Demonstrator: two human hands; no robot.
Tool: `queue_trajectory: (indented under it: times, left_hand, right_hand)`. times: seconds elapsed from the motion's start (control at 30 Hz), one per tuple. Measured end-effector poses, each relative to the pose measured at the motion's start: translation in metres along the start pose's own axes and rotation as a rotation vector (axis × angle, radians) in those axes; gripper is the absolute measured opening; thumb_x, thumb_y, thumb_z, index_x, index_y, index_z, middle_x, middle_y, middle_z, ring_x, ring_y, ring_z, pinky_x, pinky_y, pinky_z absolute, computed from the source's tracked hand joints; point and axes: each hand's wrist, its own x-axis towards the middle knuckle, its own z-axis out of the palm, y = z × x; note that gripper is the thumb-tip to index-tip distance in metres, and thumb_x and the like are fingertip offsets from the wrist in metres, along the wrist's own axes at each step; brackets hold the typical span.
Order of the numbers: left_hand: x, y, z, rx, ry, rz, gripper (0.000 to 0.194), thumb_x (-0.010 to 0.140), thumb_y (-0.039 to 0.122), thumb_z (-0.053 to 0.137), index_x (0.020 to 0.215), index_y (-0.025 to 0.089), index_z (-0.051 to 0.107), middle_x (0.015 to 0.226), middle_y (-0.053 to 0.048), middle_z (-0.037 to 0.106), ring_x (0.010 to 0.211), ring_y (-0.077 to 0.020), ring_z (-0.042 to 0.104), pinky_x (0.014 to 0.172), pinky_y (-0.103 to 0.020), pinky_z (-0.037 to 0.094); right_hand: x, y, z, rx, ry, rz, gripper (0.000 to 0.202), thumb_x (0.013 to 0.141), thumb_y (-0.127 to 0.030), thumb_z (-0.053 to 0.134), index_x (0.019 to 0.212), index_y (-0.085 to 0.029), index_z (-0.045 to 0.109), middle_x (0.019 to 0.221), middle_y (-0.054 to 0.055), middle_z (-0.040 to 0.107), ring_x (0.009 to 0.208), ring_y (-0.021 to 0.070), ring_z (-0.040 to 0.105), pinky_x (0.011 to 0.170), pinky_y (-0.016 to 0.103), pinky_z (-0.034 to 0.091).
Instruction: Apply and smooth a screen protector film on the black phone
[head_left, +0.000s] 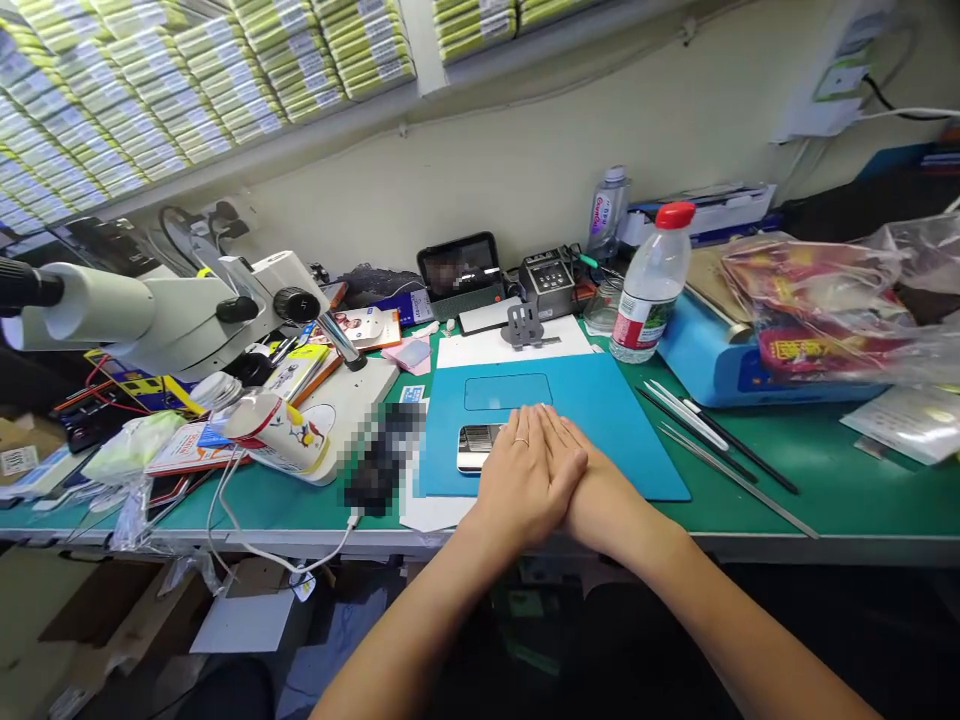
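My left hand (517,470) lies flat with its fingers stretched out, pressed side against my right hand (574,465), whose fingers are also extended. Both rest over the front part of a blue mat (622,430). A phone-sized device (474,448) with a reflective face lies on the mat, its right part hidden behind my left hand. Behind the hands, a thin dark-outlined rounded rectangle (508,391) lies on the mat. Nothing is visibly gripped by either hand, though the surface under the palms is hidden.
A white microscope (180,315), a paper cup (281,430) and a cabled, blurred dark device (382,460) stand left. Right are tweezers and thin tools (720,440), a red-capped bottle (651,290) and a blue box (705,350) under plastic bags. A small screen (459,270) stands behind.
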Motion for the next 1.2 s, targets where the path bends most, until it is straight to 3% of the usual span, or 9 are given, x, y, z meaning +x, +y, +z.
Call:
queue_trajectory:
  times: [0.17, 0.43, 0.53, 0.63, 0.8, 0.97, 1.07, 1.2]
  left_hand:
    - [-0.012, -0.027, -0.005, 0.020, 0.004, -0.002, 0.083, 0.104, 0.063, 0.016, 0.159, 0.002, 0.027, 0.164, -0.018, 0.028, 0.156, -0.0295, 0.020, 0.129, -0.049, 0.017]
    - [-0.041, -0.077, -0.022, 0.000, 0.056, -0.093, 0.084, 0.103, 0.064, 0.015, 0.158, 0.001, 0.030, 0.164, -0.017, 0.029, 0.156, -0.0299, 0.015, 0.129, -0.050, 0.015]
    - [-0.048, -0.087, -0.025, -0.012, 0.070, -0.126, 0.081, 0.104, 0.061, 0.014, 0.158, 0.003, 0.030, 0.164, -0.016, 0.030, 0.157, -0.0298, 0.015, 0.129, -0.050, 0.015]
    - [-0.053, -0.089, -0.026, -0.003, 0.102, -0.141, 0.079, 0.104, 0.060, 0.015, 0.158, 0.005, 0.031, 0.165, -0.017, 0.025, 0.157, -0.0304, 0.011, 0.128, -0.051, 0.015]
    - [-0.073, -0.081, -0.031, 0.023, 0.122, -0.161, 0.078, 0.105, 0.059, 0.019, 0.158, 0.003, 0.032, 0.166, -0.021, 0.018, 0.157, -0.0332, 0.007, 0.128, -0.054, 0.015]
    - [-0.097, -0.077, -0.034, 0.010, 0.089, -0.126, 0.083, 0.104, 0.063, 0.025, 0.160, 0.003, 0.021, 0.168, -0.017, 0.010, 0.157, -0.0308, 0.005, 0.128, -0.053, 0.018]
    - [-0.098, -0.072, -0.033, -0.013, 0.015, -0.048, 0.075, 0.105, 0.057, 0.026, 0.162, 0.008, 0.017, 0.168, -0.012, 0.014, 0.157, -0.0260, 0.011, 0.128, -0.047, 0.021]
    - [-0.088, -0.056, -0.024, 0.037, -0.058, 0.002, 0.072, 0.105, 0.053, 0.032, 0.163, 0.012, 0.017, 0.168, -0.011, 0.015, 0.156, -0.0274, 0.014, 0.128, -0.049, 0.023]
  right_hand:
    - [0.015, -0.015, 0.003, -0.088, 0.000, 0.021, 0.097, 0.092, -0.026, 0.046, 0.158, -0.002, -0.021, 0.163, 0.028, 0.032, 0.149, 0.0390, 0.035, 0.118, 0.057, 0.036]
    - [0.056, -0.061, -0.005, -0.057, -0.143, -0.063, 0.083, 0.094, -0.027, 0.042, 0.161, 0.003, 0.002, 0.161, 0.029, 0.035, 0.151, 0.0366, 0.031, 0.122, 0.054, 0.032]
    - [0.064, -0.068, -0.006, -0.064, -0.165, -0.095, 0.078, 0.092, -0.027, 0.044, 0.159, 0.006, 0.019, 0.160, 0.030, 0.036, 0.151, 0.0387, 0.030, 0.122, 0.054, 0.032]
    - [0.066, -0.070, -0.005, -0.071, -0.158, -0.114, 0.074, 0.091, -0.026, 0.044, 0.155, 0.007, 0.029, 0.160, 0.030, 0.037, 0.151, 0.0396, 0.029, 0.122, 0.054, 0.033]
    - [0.059, -0.081, -0.001, -0.016, -0.106, -0.142, 0.079, 0.092, -0.026, 0.044, 0.160, 0.004, 0.016, 0.161, 0.028, 0.034, 0.152, 0.0376, 0.027, 0.124, 0.056, 0.028]
    - [0.046, -0.096, -0.011, 0.169, -0.163, -0.094, 0.078, 0.089, -0.027, 0.051, 0.157, 0.003, 0.028, 0.163, 0.027, 0.030, 0.153, 0.0359, 0.026, 0.123, 0.052, 0.032]
    - [0.035, -0.094, -0.021, 0.275, -0.140, -0.093, 0.077, 0.090, -0.024, 0.051, 0.160, -0.003, 0.027, 0.165, 0.023, 0.027, 0.153, 0.0319, 0.027, 0.123, 0.049, 0.033]
    - [0.015, -0.083, -0.022, 0.303, -0.103, -0.048, 0.076, 0.091, -0.022, 0.050, 0.161, -0.006, 0.025, 0.164, 0.022, 0.031, 0.152, 0.0309, 0.032, 0.123, 0.049, 0.034]
